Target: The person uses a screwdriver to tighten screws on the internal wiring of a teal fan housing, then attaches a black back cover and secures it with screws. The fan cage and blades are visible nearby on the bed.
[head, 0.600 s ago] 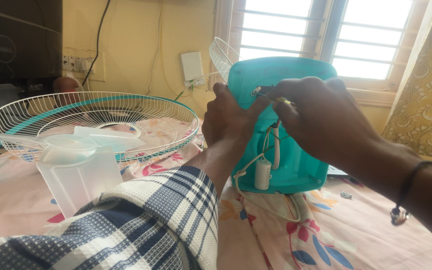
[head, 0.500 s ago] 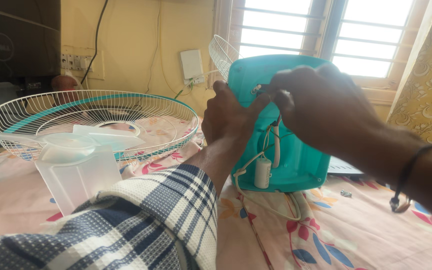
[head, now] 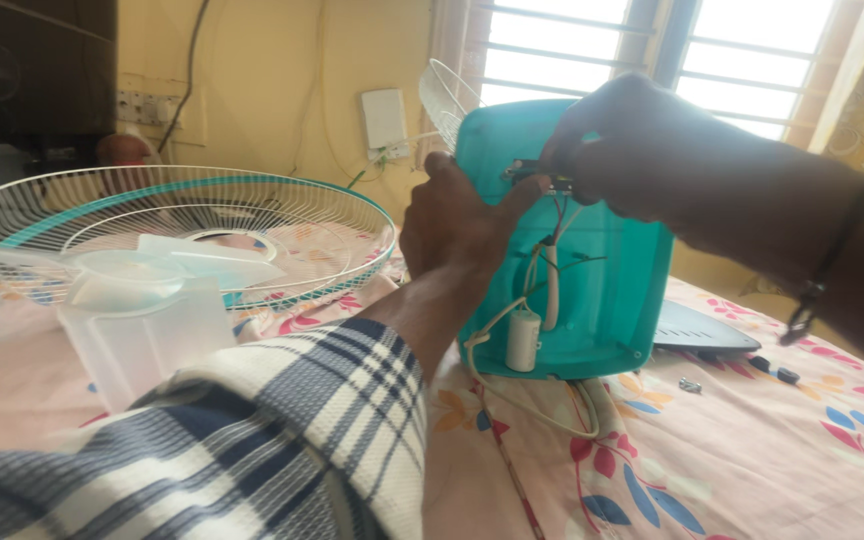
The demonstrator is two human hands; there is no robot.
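Two hands work at the top of a teal fan base [head: 592,290] that stands upright on the flowery cloth [head: 752,470]. My left hand [head: 457,225] presses its fingers against the base's top edge, steadying it. My right hand [head: 642,150] pinches a small dark part [head: 537,175] with thin wires [head: 552,260] hanging below the pinch. A white capsule [head: 523,340] dangles lower still. I think the plastic base is light and stiff, so holding its edge is best. Those wires look thin and easy to snap, so pull softly.
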